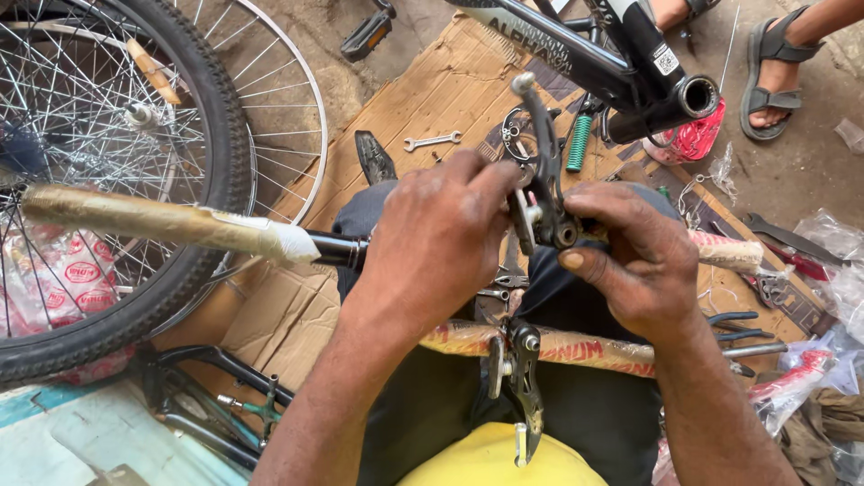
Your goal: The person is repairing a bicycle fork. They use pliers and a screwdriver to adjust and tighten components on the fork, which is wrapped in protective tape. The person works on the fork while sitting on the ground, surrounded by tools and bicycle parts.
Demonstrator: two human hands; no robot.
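My left hand [438, 243] is wrapped around a black handlebar [335, 249] whose left end is covered in brown paper wrap [153, 220]. My right hand [635, 256] pinches the clamp of a black brake lever [544, 175] mounted on the bar; the lever points up and away from me. A second wrapped bar [576, 346] with another brake lever [522, 378] lies across my lap, below both hands.
A bicycle wheel [117, 171] stands at left, with a bare rim behind it. Flattened cardboard [432, 90] carries a wrench [432, 140], a green spring [580, 142] and a black saddle [373, 157]. A black frame [594, 54] lies at top. A sandaled foot [776, 67] is at top right; pliers [738, 326] at right.
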